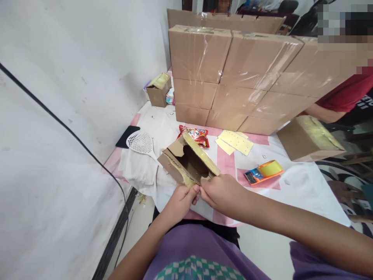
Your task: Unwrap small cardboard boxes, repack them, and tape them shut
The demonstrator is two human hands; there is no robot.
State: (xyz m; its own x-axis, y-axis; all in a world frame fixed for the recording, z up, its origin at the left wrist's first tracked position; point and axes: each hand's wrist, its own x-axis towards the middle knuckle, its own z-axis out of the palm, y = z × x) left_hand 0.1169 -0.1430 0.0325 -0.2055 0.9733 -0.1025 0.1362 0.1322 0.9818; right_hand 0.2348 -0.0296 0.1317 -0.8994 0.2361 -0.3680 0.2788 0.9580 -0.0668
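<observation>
A small open cardboard box (186, 161) with yellowish tape on its flaps lies tilted on the table's near edge, its hollow facing me. My left hand (180, 202) pinches the box's near lower flap, fingers closed on it. My right hand (223, 192) grips the same near edge from the right, fingers closed, touching the left hand's fingertips. A red snack packet (196, 136) lies just behind the box.
Stacked taped cartons (233, 77) wall off the table's back. An orange tape dispenser (264, 171), yellow cardboard pieces (236, 142), a closed box (309, 138) and a white swatter (142, 144) lie around. Another small box (159, 91) sits far left. A person in red (346, 93) sits right.
</observation>
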